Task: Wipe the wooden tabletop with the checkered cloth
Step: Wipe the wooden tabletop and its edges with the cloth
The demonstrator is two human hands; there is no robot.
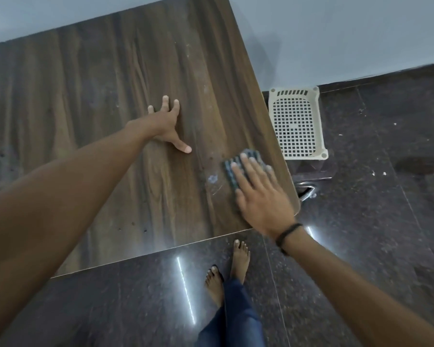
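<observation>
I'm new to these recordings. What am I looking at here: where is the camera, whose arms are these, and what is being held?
There is one picture, from a camera worn on the person's head, looking down. The two bare arms are the wearer's own. The right hand presses a checkered cloth flat on the wooden tabletop, near its right edge, beside a whitish smudge. The left hand rests spread on the wood, holding nothing. On the dark floor beside the table stands a white plastic basket; the person's bare feet show below.
</observation>
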